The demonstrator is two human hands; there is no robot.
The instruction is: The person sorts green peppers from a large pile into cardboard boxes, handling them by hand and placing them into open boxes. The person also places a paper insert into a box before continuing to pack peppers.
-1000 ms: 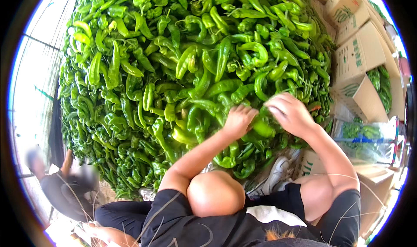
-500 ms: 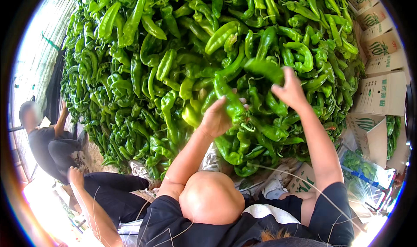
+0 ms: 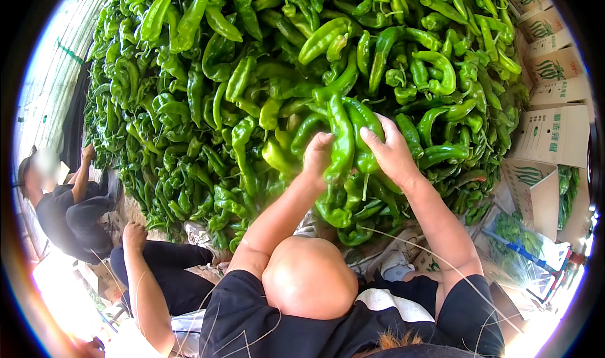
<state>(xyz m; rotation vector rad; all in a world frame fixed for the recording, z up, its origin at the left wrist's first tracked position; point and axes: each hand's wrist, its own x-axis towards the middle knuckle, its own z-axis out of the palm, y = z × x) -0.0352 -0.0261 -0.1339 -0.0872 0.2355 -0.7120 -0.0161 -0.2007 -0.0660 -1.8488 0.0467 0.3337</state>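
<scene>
A large heap of long green peppers (image 3: 183, 106) spreads in front of me. Low on its middle, my left hand (image 3: 317, 158) is closed round one side of a long green pepper (image 3: 341, 137), thumb up. Beside it, my right hand (image 3: 392, 151) grips another green pepper (image 3: 364, 120), with the thumb on top and the fingers behind. The two peppers lie side by side between my hands, stems pointing toward me. The fingers of my left hand are partly hidden behind its pepper.
Cardboard boxes (image 3: 547, 131) line the right side; one stands open with peppers inside. A clear plastic bag (image 3: 513, 238) holds greenery at the lower right. At the left a person (image 3: 69, 213) sits by the heap, and another person's forearm (image 3: 148, 289) reaches in nearer me.
My right hand has come left and down with its pepper, bringing it next to the one in my left hand. The left hand's pepper is more upright. The person at left has shifted slightly.
</scene>
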